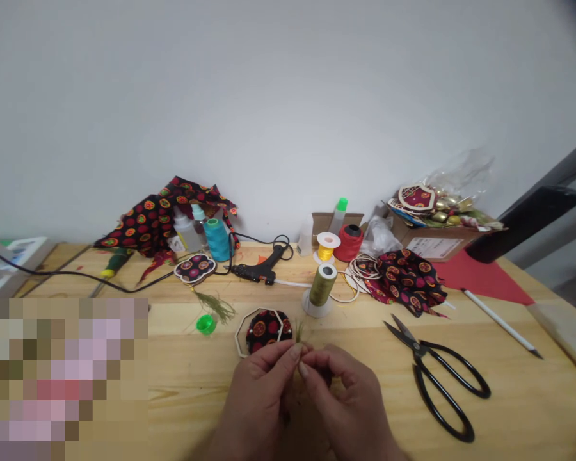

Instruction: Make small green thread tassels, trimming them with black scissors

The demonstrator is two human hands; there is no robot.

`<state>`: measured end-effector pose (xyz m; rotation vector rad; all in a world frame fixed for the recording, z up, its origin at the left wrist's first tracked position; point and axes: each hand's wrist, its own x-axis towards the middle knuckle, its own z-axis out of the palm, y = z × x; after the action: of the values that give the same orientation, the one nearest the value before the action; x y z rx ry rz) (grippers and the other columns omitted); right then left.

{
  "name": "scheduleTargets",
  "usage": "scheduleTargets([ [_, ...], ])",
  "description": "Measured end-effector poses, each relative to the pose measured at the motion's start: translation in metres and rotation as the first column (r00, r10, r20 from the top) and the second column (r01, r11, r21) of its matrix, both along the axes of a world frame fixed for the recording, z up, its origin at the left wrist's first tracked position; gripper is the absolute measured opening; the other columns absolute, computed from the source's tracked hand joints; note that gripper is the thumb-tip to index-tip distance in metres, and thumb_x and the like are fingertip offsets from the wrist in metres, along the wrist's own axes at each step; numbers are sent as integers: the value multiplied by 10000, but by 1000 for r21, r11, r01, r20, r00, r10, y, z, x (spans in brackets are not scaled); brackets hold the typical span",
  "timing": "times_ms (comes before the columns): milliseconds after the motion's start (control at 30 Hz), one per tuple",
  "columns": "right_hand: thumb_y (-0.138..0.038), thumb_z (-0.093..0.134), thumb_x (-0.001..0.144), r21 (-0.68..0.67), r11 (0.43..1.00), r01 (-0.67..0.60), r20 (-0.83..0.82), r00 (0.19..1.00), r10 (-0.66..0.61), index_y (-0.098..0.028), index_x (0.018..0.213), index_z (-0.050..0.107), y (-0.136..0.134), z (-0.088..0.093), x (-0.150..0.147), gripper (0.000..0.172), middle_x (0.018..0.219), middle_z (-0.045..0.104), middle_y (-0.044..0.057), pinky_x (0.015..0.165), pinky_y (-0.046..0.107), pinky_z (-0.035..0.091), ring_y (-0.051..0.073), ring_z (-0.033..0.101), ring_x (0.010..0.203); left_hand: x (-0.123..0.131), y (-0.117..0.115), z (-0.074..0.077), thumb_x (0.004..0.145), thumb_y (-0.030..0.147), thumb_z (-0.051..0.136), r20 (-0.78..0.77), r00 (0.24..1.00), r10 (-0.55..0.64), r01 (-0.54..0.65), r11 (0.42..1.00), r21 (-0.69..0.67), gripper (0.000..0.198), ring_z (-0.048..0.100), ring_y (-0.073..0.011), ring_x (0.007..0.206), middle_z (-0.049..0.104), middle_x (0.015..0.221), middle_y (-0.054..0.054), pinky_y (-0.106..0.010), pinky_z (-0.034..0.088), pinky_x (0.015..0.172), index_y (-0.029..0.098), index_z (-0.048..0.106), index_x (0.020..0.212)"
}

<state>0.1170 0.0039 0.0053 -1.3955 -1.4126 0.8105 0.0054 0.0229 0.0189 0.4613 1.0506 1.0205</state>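
Note:
My left hand (263,387) and my right hand (349,392) meet low in the middle, thumbs and forefingers pinched together. A small tuft of olive-green thread (299,330) sticks up from between their fingertips; its lower part is hidden by the fingers. Just beyond my left hand lie a pale octagonal frame (239,336) and a round piece of dark patterned fabric (264,330). A spool of olive thread (322,286) stands behind the hands. To its left, a thread tassel (216,306) lies near a small green cup (205,324).
Large black-handled scissors (418,349) and a white pencil (502,322) lie to the right. Behind are a glue gun (259,267), a teal spool (218,240), a red spool (349,243), crumpled patterned fabric (408,278) and a cardboard box (432,243). The lower left is pixelated.

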Motion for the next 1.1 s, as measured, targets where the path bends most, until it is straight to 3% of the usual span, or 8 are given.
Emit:
scheduleTargets([
  [67, -239, 586, 781, -20, 1000, 6, -30, 1000, -6, -171, 722, 722, 1, 3, 3, 163, 677, 701, 49, 598, 238, 493, 165, 624, 629, 0, 0, 0, 591, 293, 818, -38, 999, 8, -6, 999, 36, 166, 520, -87, 494, 557, 473, 42, -153, 402, 474, 167, 776, 689],
  [200, -292, 686, 712, -115, 992, 52, -160, 985, -71, -175, 734, 746, 7, 9, 10, 133, 651, 697, 43, 579, 246, 496, 166, 608, 604, -2, -2, -4, 598, 349, 801, -162, 987, 19, -8, 998, 70, 192, 285, -43, 351, 407, 345, 93, -150, 213, 342, 170, 763, 656],
  [333, -280, 756, 620, -240, 969, -53, -368, 929, -41, -174, 731, 769, 16, 10, 14, 154, 692, 698, 43, 623, 272, 517, 189, 636, 666, -5, -1, -9, 602, 393, 784, -254, 967, -28, 50, 996, 80, 223, 283, -64, 335, 394, 325, 85, -178, 218, 339, 179, 763, 658],
  [433, -241, 727, 670, -235, 957, -168, -423, 904, 55, -180, 659, 752, 19, 11, 15, 67, 647, 644, 8, 620, 252, 482, 157, 594, 641, -7, -1, -7, 638, 384, 756, -337, 939, -69, 122, 983, 139, 203, 294, -71, 341, 446, 364, 64, -190, 236, 345, 184, 767, 669],
  [533, -237, 688, 733, -239, 935, -262, -447, 885, 133, -182, 549, 695, 19, 16, 17, 191, 553, 559, -26, 628, 233, 428, 131, 528, 616, -7, -3, -1, 666, 376, 729, -387, 916, -103, 176, 971, 159, 216, 319, -71, 353, 535, 454, 28, -198, 247, 351, 183, 726, 569],
  [700, -413, 666, 740, -273, 880, -389, -579, 797, 172, -178, 522, 673, 18, 22, 15, 321, 541, 562, -10, 655, 267, 408, 145, 508, 613, -6, -3, 5, 650, 387, 717, -399, 909, -122, 198, 968, 155, 269, 301, -73, 357, 460, 415, 40, -206, 217, 359, 178, 675, 484],
  [800, -454, 668, 734, -261, 883, -390, -613, 774, 161, -164, 524, 678, 18, 21, 13, 357, 519, 557, -11, 644, 270, 396, 137, 491, 588, -7, -2, 5, 646, 387, 710, -417, 901, -122, 206, 965, 163, 261, 314, -74, 370, 522, 473, 18, -212, 221, 368, 172, 689, 498],
  [1100, -303, 720, 687, -280, 885, -372, -662, 742, 103, -153, 515, 657, 17, 17, 15, 237, 493, 541, -28, 572, 239, 367, 117, 473, 543, -8, -4, 5, 705, 356, 660, -469, 868, -166, 282, 940, 190, 302, 314, -87, 390, 491, 444, 21, -224, 218, 397, 178, 661, 462],
])
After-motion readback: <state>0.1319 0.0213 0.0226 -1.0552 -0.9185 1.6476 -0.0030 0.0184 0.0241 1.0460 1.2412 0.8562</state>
